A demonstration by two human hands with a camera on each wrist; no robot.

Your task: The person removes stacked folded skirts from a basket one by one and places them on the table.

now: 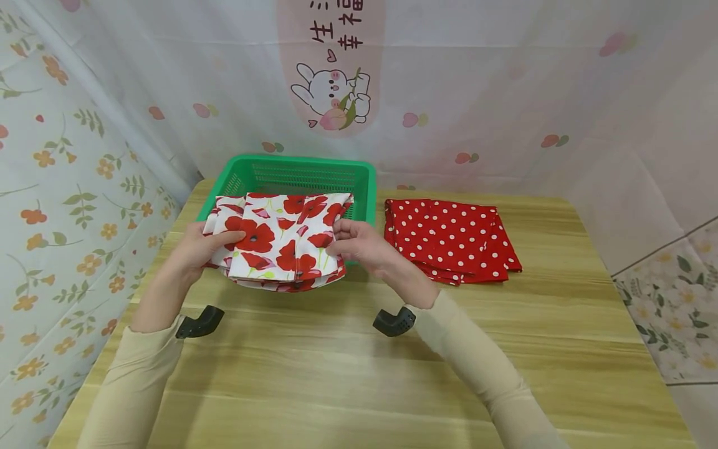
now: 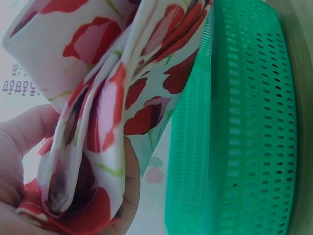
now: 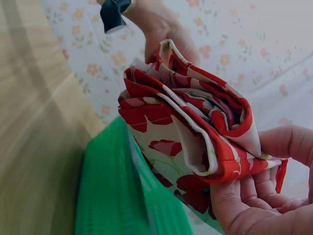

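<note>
- Centrally, a folded floral cloth (image 1: 280, 243) is held raised at the front of the green basket (image 1: 367, 187).
- Its left end is gripped by the left hand (image 1: 196, 249), thumb on top, fingers beneath.
- Its right end is pinched between thumb and fingers of the right hand (image 1: 367, 247).
- A red polka-dot cloth (image 1: 449, 237) is laid on the desk (image 1: 308, 374).

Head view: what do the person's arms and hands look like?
Left sleeve and right sleeve: plain beige, long. A bent black piece juts inward near each wrist; no cables visible. Left hand and right hand: no gloves or rings visible.
</note>
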